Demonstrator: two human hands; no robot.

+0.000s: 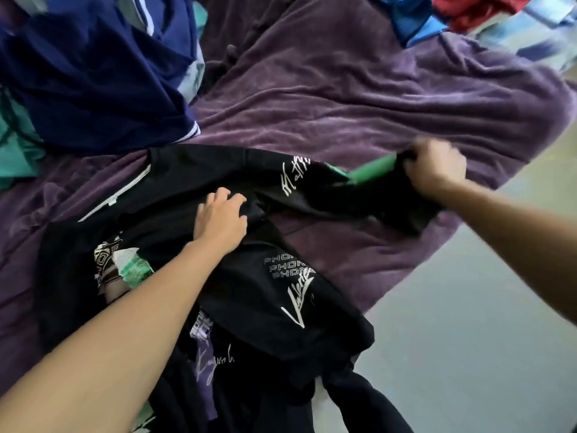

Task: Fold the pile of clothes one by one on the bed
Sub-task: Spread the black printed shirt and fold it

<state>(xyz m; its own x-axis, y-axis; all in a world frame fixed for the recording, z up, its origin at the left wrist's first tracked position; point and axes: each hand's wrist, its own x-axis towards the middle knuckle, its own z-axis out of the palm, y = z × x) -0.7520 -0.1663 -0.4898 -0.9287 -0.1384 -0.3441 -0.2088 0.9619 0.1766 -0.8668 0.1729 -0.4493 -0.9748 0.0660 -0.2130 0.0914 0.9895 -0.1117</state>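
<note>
Lying beyond the left end of the black shirt (187, 182), a navy garment (93, 82) with white trim is seen heaped on the bed. Teal cloth (15, 151) is glimpsed under it, further left of the shirt. The black shirt itself is spread crumpled over the purple bedspread (343, 104), and its near part is draped past the bed edge toward the camera. White script and block lettering are printed on it, and a white strip (118, 190) is shown along its upper left part. On the middle of the shirt the left hand (220, 218) is laid palm down. Its grip is closed on the black cloth, with the fingers curled into a fold. At the right end of the shirt a green band (373, 168) is exposed, stretched toward the right hand (437, 165). That hand is blurred, yet its grip is seen clamped on the shirt's right end, with the cloth bunched in the fist. Beyond the shirt to the upper right, blue clothes (412, 20) and a red garment (468, 7) are piled at the far side of the bed. To the right of the shirt and below it, grey floor (468, 339) is shown.
</note>
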